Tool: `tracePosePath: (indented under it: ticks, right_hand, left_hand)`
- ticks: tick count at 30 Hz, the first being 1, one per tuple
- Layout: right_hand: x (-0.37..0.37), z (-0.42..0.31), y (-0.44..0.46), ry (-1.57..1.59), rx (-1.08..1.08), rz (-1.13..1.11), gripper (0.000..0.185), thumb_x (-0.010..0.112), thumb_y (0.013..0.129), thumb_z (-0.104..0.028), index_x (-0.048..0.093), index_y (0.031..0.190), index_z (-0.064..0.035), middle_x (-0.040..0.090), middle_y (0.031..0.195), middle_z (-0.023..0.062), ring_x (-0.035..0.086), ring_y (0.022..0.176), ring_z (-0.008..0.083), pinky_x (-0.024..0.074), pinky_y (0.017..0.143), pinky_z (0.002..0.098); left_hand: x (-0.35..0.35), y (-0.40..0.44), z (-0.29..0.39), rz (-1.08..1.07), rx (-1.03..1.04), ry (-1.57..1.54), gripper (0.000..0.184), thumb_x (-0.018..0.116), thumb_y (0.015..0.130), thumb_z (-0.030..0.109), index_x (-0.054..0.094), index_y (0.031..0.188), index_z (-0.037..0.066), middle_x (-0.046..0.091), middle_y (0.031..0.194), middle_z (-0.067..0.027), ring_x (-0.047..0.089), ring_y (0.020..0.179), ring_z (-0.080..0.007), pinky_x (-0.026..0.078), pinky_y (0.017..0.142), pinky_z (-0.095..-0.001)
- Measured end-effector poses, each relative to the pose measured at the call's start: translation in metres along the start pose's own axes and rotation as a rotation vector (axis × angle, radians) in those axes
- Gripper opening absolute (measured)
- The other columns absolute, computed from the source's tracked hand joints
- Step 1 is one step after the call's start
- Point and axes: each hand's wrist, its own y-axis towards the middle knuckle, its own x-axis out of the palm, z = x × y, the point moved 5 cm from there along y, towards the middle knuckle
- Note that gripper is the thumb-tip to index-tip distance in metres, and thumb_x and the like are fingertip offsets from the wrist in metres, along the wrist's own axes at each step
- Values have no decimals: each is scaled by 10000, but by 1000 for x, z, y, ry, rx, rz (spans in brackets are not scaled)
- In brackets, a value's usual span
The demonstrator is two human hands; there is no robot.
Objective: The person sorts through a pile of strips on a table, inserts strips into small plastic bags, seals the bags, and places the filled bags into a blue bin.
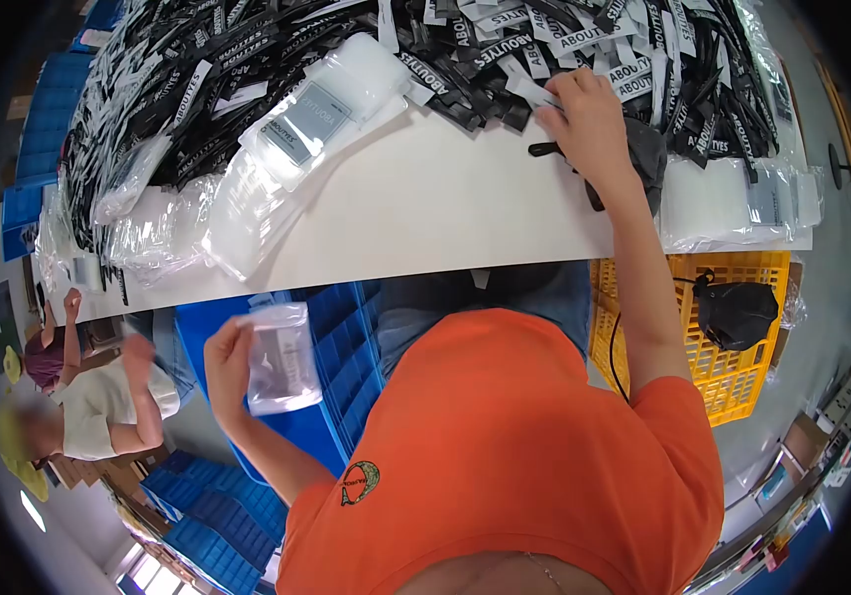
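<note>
Likely light and slippery, the clear pouch [284, 362] suits edge-pinching, as the left hand [228, 362] does; whether the right hand [589, 124] grips is unclear.

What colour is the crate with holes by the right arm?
Yellow; the crate shows best in the head view.

Hands [587, 121] well apart, right arm [646, 283] forward

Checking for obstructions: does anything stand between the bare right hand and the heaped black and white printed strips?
Nothing visible: the right hand is at the near edge of the printed strips; the soft-looking dark grey item lies beside that hand.
</note>
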Motion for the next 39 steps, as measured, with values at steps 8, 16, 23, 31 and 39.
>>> tracePosePath:
  ticks: [8,16,23,31,39]
  right_hand:
    - [66,-88,66,134,36,-194,212,677,936,-203,598,1046,-40,643,1104,162,692,776,391,579,694,512]
    - [27,-73,52,188,62,-45,229,595,914,-122,567,1108,-3,680,979,203,706,783,352,555,703,445]
    - [35,-47,-43,1501,598,-135,187,580,973,-96,541,1150,-53,625,817,7,554,713,76,435,658,259]
    - [-35,-101,-8,1103,71,32,136,743,943,-143,738,1039,-46,642,880,15,547,755,97,440,685,266]
    - [-22,-107,-21,1190,293,-335,121,806,872,-82,750,958,-17,692,901,38,615,831,90,488,747,275]
  left_hand:
    - [53,50,136,280,531,187,263,655,942,51,713,1193,-3,715,1162,-132,673,1090,-228,510,959,-345]
    - [118,245,192,584,508,506,596,786,802,540,708,1227,129,648,1253,-154,559,1223,-373,433,1021,-481]
    - [95,242,200,667,637,-58,195,729,916,233,686,945,45,690,782,-106,662,740,-236,510,710,-350]
    - [107,76,231,261,624,-225,88,591,1011,63,622,1067,1,670,772,-43,536,635,-45,430,570,-240]
    - [137,46,196,139,643,-281,138,613,994,26,597,1131,10,730,901,-92,626,760,-82,484,641,-239]
